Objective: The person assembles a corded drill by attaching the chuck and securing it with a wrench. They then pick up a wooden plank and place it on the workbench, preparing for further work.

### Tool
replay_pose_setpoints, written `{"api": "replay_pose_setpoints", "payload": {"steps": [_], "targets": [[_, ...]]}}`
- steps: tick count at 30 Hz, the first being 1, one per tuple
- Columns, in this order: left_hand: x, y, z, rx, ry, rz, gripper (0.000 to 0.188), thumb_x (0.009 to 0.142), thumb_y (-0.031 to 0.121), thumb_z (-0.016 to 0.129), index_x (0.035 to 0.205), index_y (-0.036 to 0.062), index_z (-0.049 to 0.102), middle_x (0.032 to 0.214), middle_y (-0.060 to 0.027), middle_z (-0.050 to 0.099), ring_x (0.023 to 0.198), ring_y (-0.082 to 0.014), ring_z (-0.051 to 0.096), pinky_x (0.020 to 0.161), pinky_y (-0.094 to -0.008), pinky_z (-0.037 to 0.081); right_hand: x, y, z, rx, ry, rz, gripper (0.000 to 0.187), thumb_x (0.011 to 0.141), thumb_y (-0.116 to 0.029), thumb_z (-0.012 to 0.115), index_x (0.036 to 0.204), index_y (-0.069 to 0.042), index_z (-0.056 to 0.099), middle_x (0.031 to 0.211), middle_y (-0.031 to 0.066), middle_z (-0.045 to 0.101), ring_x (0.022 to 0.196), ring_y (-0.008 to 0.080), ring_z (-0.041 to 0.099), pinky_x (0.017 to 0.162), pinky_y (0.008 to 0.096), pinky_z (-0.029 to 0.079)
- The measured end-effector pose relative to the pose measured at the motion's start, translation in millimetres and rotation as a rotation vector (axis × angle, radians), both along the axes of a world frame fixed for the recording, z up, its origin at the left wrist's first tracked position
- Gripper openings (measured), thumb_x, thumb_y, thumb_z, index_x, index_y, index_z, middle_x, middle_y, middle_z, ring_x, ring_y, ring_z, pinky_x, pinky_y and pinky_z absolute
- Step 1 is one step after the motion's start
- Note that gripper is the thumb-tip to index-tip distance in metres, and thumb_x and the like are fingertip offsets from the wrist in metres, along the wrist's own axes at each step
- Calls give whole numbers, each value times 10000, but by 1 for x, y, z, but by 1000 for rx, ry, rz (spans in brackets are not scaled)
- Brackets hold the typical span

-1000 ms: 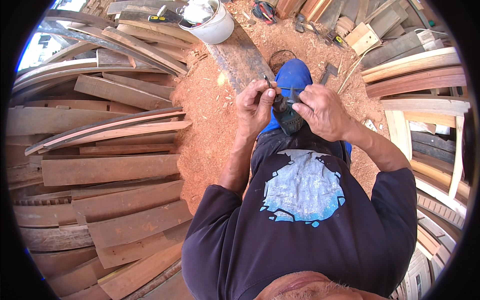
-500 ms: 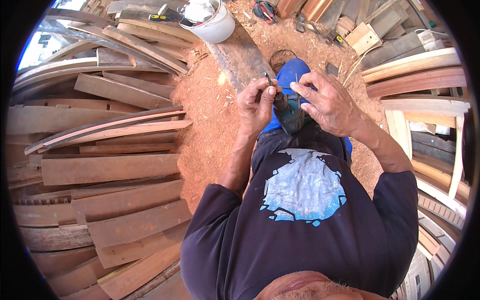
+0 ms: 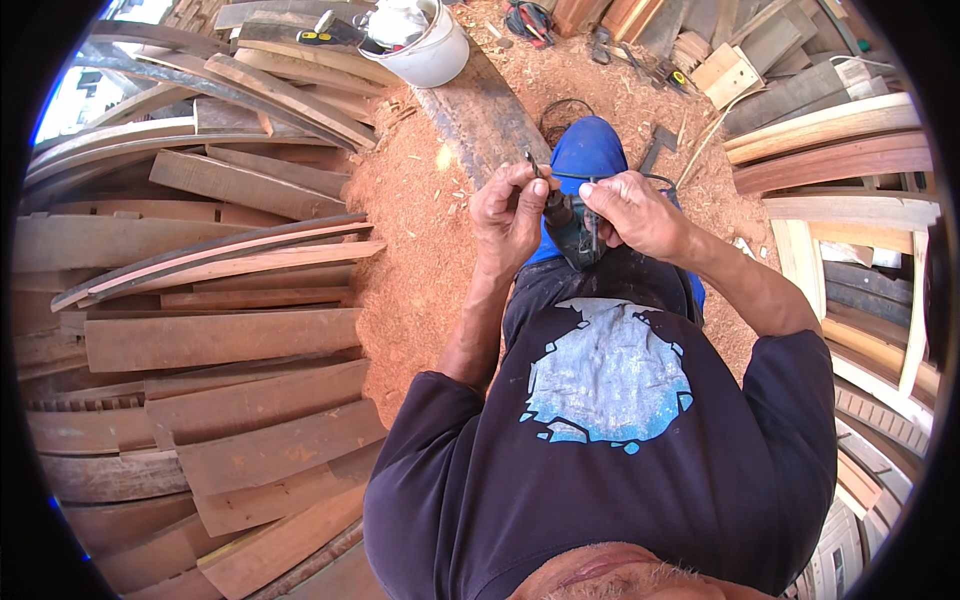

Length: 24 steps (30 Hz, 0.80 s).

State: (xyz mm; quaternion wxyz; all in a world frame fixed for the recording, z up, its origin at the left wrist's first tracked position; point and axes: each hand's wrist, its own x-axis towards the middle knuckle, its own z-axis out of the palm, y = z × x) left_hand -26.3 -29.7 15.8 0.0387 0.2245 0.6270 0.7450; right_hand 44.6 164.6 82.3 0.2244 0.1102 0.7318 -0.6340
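Note:
A dark teal power drill (image 3: 573, 236) rests on my lap between my hands, its chuck pointing away from me. My left hand (image 3: 508, 212) is closed at the left of the chuck, thumb against fingers, pinching a thin dark drill bit (image 3: 533, 164) whose end sticks up past the fingertips. Close on the drill's other side is my right hand (image 3: 640, 215), its thumb and fingers pressed together on a thin metal rod (image 3: 594, 222). The rod's kind is not clear, and my fingers cover part of it.
Beyond my blue-covered knee (image 3: 588, 150) a worn plank (image 3: 490, 120) carries a white bucket (image 3: 425, 60). A dark hammer-like tool (image 3: 655, 150) lies on the sawdust (image 3: 400, 240). Stacked boards (image 3: 220, 338) fill the left side, and more timber (image 3: 830, 130) stands at the right.
My right hand has turned and closed its fingers, which were more spread, bringing the thin rod lower beside the drill. My left hand stays almost in place.

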Motion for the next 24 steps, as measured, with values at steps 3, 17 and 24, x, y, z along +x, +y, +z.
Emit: {"api": "replay_pose_setpoints", "payload": {"steps": [3,17,24], "targets": [[0,0,-3,58,-49,-37,149,1034,83,635,1124,-36,625,1014,-102,695,897,-168,682,804,-315,562,2,-3,11,617,535,-5,374,1028,-394,603,1010,-24,659,834,139,654,770,365,658,746,423,545],[3,6,-1,58,33,2,110,986,36,687,1039,-60,677,908,-103,692,832,-178,745,719,-272,578,-5,5,9,345,230,103,456,1039,-382,590,827,8,690,687,80,629,612,211,635,615,372,516],[2,0,-9,26,-19,-55,116,1005,32,659,1090,-43,632,1036,-113,692,893,-184,723,801,-300,578,-7,10,13,377,210,43,408,1032,-387,590,965,-8,724,750,127,659,684,287,660,693,409,546]]}}
